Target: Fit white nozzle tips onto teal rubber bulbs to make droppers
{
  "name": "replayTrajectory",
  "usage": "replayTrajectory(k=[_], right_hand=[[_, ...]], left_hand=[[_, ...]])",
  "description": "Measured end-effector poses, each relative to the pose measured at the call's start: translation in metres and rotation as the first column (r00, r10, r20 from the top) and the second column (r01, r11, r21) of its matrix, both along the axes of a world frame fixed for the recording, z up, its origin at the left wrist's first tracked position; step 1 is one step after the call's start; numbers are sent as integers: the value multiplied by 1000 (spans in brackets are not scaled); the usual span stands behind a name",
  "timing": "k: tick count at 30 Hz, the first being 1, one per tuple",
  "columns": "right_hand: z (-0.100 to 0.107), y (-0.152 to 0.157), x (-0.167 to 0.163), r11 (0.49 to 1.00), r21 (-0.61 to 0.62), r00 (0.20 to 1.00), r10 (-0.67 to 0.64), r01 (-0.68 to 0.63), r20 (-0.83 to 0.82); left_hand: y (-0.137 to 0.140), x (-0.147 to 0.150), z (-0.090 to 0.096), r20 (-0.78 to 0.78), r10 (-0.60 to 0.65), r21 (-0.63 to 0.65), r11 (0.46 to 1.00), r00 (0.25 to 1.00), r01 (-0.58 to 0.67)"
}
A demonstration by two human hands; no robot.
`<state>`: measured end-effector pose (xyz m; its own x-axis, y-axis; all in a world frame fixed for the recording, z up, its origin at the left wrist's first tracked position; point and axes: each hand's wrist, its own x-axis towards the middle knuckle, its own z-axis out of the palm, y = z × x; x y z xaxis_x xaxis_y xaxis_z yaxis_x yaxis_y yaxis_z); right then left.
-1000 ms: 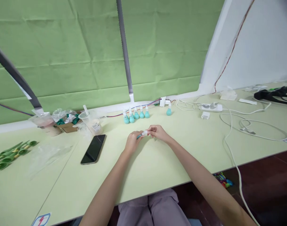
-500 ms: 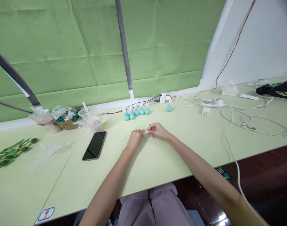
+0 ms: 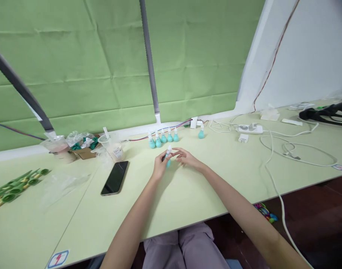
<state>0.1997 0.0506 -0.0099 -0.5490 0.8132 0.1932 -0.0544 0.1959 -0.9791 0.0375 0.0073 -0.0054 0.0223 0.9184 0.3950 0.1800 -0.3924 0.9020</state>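
My left hand (image 3: pixel 160 164) is closed around a small teal bottle (image 3: pixel 168 163) with a white top, held upright just above the table. Beside it, my right hand (image 3: pixel 187 157) is open, its fingers apart and close to the bottle's white top; whether a fingertip touches it I cannot tell. Farther back stand several similar teal bottles (image 3: pixel 163 138) with white tops, grouped together. One more teal bottle (image 3: pixel 201 133) stands alone to their right.
A phone (image 3: pixel 114 178) lies left of my hands. Behind it are a plastic cup (image 3: pixel 114 149), a small cardboard box (image 3: pixel 85 152) and another cup (image 3: pixel 61 150). Green plant-like pieces (image 3: pixel 16 188) lie far left. A power strip (image 3: pixel 249 129) and a white cable (image 3: pixel 271 164) are at right.
Both hands were together on a small white piece. Now the left hand holds the bottle upright, and the right hand has opened and drawn slightly apart. The view has shifted a little.
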Motion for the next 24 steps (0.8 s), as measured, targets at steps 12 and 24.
replayTrajectory(k=[12,24], right_hand=[[-7,-1,-18,975,6,969,-222,224,-104],[-17,6,-9,969,6,969,-247,247,-21]], left_hand=[[3,-12,-2,-67,328,251,920,942,-302],[22,-68,-21,-141,600,162,799,787,-579]])
